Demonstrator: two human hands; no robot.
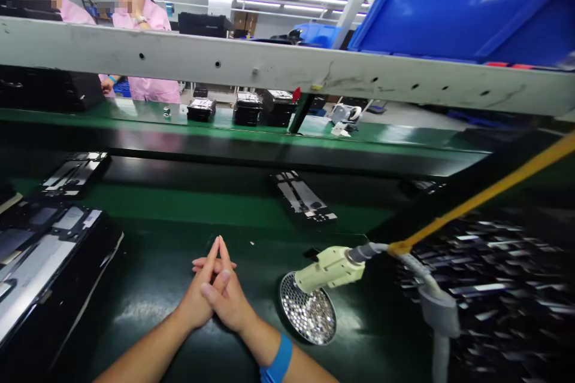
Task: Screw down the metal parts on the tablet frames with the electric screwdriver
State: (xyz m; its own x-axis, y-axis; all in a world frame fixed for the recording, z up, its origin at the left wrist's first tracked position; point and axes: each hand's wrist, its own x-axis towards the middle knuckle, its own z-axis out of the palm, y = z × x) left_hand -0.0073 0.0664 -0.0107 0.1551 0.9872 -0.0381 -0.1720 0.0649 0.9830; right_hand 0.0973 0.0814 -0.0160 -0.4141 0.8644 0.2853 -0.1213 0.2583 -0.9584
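My left hand (pixel 197 302) and my right hand (pixel 232 304) are clasped together above the dark green bench (pixel 148 305). Their fingers interlock, while the two index fingers stretch forward and meet at the tips; a thumb crosses over the other hand. I see no object between them. Around my right wrist is a blue band (pixel 281 359). To the right of my hands sits a round metal dish (pixel 330 335) with many small shiny dots or pieces. A pale cream device (pixel 332 269) with a grey cable leans over it.
At left stands a tall stack of black flat panels (pixel 67 245). Another panel (pixel 303 197) lies ahead, near a green ledge. Many shiny strips (pixel 485 287) fill the right side, behind a yellow strap (pixel 485 188). Overhead hangs a blue bin (pixel 453 6). People in pink stand across the bench.
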